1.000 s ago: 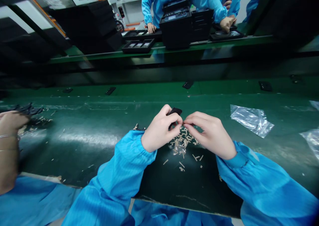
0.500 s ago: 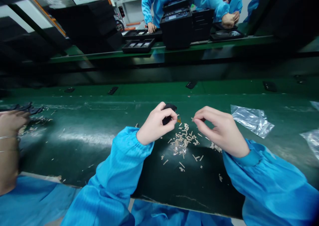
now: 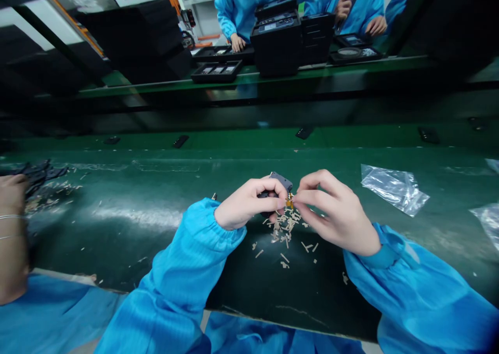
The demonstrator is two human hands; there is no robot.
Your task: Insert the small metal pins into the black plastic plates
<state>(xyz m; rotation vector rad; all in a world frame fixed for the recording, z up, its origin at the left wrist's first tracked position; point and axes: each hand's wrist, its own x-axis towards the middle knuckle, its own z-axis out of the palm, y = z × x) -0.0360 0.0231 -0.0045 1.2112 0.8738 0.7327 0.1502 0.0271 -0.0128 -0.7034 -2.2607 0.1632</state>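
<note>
The left hand grips a small dark part above the near middle of the green belt. The right hand pinches an orange tab at the part's right edge. Pale scraps lie just below. A clear bag rests to the right.

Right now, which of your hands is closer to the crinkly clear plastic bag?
Right. The right hand is just left of the clear plastic bag, apart from it; the left hand is farther left, holding a small dark part.
</note>
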